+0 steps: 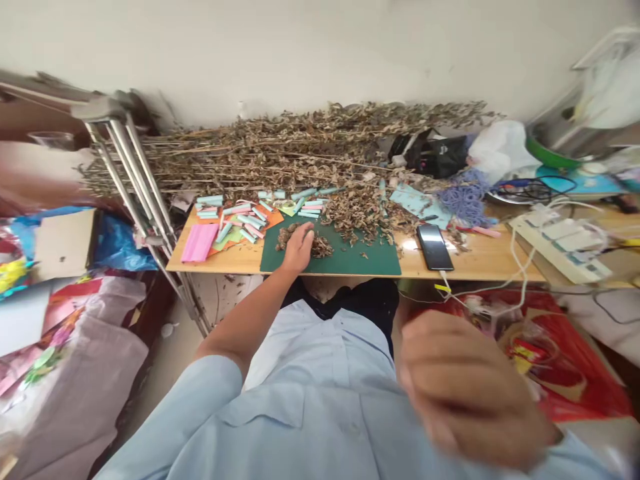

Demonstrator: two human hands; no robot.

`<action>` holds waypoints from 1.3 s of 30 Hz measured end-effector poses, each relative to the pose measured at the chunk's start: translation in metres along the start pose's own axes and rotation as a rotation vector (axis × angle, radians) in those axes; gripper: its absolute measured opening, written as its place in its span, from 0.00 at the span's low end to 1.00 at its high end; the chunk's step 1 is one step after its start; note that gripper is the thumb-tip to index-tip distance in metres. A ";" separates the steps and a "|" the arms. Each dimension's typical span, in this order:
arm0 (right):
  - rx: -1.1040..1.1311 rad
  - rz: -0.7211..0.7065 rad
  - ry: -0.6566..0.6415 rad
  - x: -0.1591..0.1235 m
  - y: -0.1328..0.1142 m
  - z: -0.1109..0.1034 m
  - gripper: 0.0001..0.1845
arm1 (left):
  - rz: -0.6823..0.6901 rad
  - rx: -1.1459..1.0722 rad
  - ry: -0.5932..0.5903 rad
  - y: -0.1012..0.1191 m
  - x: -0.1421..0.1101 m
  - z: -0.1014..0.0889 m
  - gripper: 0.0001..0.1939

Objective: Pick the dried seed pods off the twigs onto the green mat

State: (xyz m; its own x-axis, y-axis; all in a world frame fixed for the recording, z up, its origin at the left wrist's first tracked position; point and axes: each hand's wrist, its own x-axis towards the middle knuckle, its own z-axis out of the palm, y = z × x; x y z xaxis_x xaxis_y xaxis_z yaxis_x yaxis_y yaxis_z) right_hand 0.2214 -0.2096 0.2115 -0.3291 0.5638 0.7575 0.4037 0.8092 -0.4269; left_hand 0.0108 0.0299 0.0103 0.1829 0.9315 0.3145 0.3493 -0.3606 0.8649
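My left hand (299, 248) rests on a small pile of dried leaves (323, 248) at the front of a green cutting mat (345, 265). Its fingers are bent together over the leaves, their tips partly hidden. My right hand (470, 387) is raised close to the camera, off the table's front edge. It is slightly blurred and curled into a fist, and whatever may be inside is hidden. A larger heap of crumbled dried leaves (360, 210) covers the mat's back right. Pale blue and pink paper rolls (250, 220) lie left of the mat, by a pink paper stack (200, 243).
Long dried plant stalks (280, 153) stretch along the wall. A phone (435, 247) with a cable lies right of the mat, before purple yarn (466, 197). A power strip (560, 243) sits farther right. Metal crutches (137, 173) lean at the table's left end.
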 end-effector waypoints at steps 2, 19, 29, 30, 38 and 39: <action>-0.025 -0.049 0.134 -0.003 0.039 0.021 0.21 | 0.006 0.015 -0.003 0.000 0.001 -0.004 0.24; -0.739 0.826 -0.070 -0.085 0.266 0.049 0.23 | 0.102 0.214 0.032 0.005 -0.017 -0.004 0.20; -0.576 0.652 -0.187 -0.083 0.276 0.070 0.20 | 0.068 0.257 0.027 0.006 -0.017 -0.001 0.19; -0.535 0.618 -0.180 -0.085 0.276 0.074 0.20 | 0.072 0.257 0.027 0.006 -0.017 -0.001 0.19; -0.387 0.546 -0.085 -0.092 0.276 0.077 0.15 | 0.084 0.248 0.022 0.011 -0.018 0.002 0.18; -0.416 0.567 -0.072 -0.090 0.274 0.076 0.15 | 0.086 0.246 0.021 0.011 -0.018 0.002 0.18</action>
State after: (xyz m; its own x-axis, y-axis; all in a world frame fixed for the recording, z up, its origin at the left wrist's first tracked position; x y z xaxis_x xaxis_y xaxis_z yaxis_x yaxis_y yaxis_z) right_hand 0.2967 -0.0258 -0.0117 -0.0217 0.9008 0.4336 0.8174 0.2657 -0.5112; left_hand 0.0131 0.0087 0.0134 0.2034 0.8968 0.3930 0.5468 -0.4370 0.7142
